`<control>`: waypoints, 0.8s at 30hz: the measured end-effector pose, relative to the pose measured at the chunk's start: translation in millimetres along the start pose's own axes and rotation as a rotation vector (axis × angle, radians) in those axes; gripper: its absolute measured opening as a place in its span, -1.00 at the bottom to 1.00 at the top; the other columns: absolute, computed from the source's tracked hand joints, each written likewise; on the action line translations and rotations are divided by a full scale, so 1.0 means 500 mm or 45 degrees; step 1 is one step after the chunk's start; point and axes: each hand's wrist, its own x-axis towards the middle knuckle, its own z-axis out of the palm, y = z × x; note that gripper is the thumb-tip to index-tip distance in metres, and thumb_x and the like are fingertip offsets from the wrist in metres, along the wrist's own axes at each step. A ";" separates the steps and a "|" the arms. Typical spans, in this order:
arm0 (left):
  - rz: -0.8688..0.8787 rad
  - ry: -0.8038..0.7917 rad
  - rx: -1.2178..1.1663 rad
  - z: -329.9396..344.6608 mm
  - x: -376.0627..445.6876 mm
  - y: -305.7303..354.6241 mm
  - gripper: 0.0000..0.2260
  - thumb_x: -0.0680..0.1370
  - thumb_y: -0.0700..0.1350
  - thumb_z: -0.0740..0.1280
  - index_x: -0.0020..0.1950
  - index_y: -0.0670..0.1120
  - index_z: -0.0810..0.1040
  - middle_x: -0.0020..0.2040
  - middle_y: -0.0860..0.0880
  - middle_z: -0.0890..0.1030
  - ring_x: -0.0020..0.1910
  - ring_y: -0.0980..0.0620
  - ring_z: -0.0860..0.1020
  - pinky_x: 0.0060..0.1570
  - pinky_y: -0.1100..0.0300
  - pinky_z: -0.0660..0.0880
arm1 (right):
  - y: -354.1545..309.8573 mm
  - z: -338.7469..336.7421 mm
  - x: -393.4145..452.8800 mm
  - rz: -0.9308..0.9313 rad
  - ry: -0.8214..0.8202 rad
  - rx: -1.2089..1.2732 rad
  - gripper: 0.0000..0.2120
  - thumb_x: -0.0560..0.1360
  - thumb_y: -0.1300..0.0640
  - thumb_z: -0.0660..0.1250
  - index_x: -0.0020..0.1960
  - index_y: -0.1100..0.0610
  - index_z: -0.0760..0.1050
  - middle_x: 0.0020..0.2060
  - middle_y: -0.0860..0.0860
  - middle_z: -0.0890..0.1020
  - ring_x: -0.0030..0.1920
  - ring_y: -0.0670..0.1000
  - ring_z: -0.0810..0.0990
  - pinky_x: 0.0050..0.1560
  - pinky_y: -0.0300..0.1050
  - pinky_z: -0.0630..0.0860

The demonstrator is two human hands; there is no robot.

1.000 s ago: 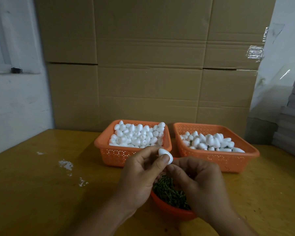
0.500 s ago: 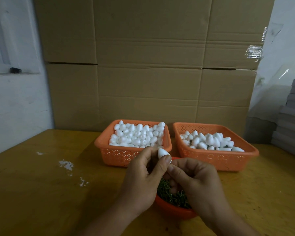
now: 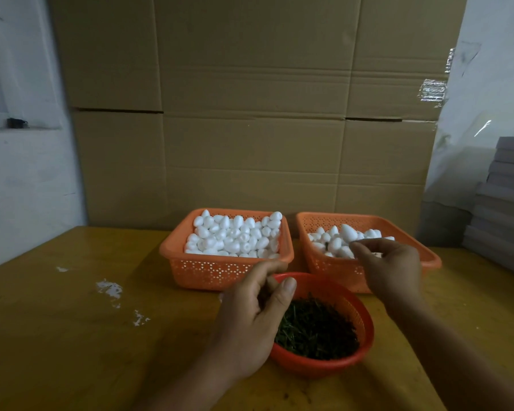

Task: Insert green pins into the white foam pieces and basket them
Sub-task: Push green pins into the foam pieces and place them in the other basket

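A person's right hand (image 3: 390,264) reaches over the near wall of the right basket (image 3: 428,256), its fingers curled downward above the pinned foam pieces (image 3: 343,241) heaped inside; whether that grip holds a piece or has just let one go cannot be told, since the fingertips hide what lies under them. The left hand (image 3: 257,315) hangs nearer, over the far left rim of the round red bowl (image 3: 365,345), thumb and fingers loosely bent around nothing visible, an idle, half-wide grip. The bowl of green pins (image 3: 315,330) sits on the worktop (image 3: 72,336) just near of the gap between the two baskets. The left basket (image 3: 190,266) stands directly beyond the left hand, filled to the rim with plain white foam pieces (image 3: 235,235). The relation that matters for the next cycle appears to be this: fresh foam lies straight ahead of the left hand, just beyond its fingers, while the pins lie below and to the near left of the right hand, which would have to draw back toward the body to reach them. The foam pieces are egg-shaped and lie at mixed angles, so any piece picked would likely need turning in the grip before a pin goes in. A cardboard wall (image 3: 250,114) closes off the far side.
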 end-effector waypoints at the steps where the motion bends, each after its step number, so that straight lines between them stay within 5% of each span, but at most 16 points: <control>1: 0.001 0.004 0.012 0.000 0.000 -0.001 -0.53 0.50 0.34 0.21 0.29 0.12 0.53 -0.16 0.05 0.57 -0.11 0.08 0.60 -0.02 -0.01 0.56 | 0.016 -0.001 0.019 0.022 0.034 -0.127 -0.94 0.50 0.01 0.45 -0.12 -0.05 0.69 -0.13 0.02 0.71 0.00 0.13 0.62 0.06 0.16 0.57; 3: 0.001 0.006 0.041 0.001 0.000 -0.001 -0.53 0.50 0.35 0.20 0.28 0.13 0.53 -0.15 0.07 0.57 -0.12 0.09 0.60 -0.06 0.01 0.57 | 0.039 0.000 0.046 0.064 0.072 -0.348 -0.84 0.51 -0.06 0.41 -0.01 -0.03 0.71 0.04 0.09 0.70 0.21 0.22 0.49 0.25 0.20 0.44; 6: 0.011 0.004 0.093 -0.001 -0.001 0.001 -0.58 0.51 0.35 0.20 0.23 0.16 0.54 -0.16 0.09 0.58 -0.18 0.11 0.59 -0.14 0.09 0.56 | 0.046 0.007 0.064 0.102 0.072 -0.580 -0.79 0.53 -0.09 0.36 0.02 -0.04 0.71 0.11 0.11 0.65 0.29 0.22 0.32 0.27 0.14 0.27; 16: 0.051 -0.037 0.200 -0.001 -0.004 0.008 -0.70 0.55 0.27 0.23 0.11 0.12 0.57 -0.14 0.16 0.58 -0.16 0.10 0.57 -0.19 0.12 0.52 | 0.023 0.005 0.096 0.157 -0.048 -0.970 -0.72 0.52 -0.07 0.29 -0.24 0.06 0.62 -0.13 0.06 0.58 0.25 0.18 0.33 0.22 0.10 0.26; 24: 0.091 -0.089 0.204 0.000 -0.003 0.011 -0.83 0.61 0.07 0.29 -0.09 0.02 0.56 -0.28 0.13 0.54 -0.26 0.13 0.52 -0.26 0.21 0.46 | 0.023 -0.009 0.073 0.136 0.055 -0.829 -0.71 0.51 0.06 0.27 -0.35 0.05 0.60 -0.25 0.05 0.59 0.24 0.20 0.35 0.24 0.15 0.26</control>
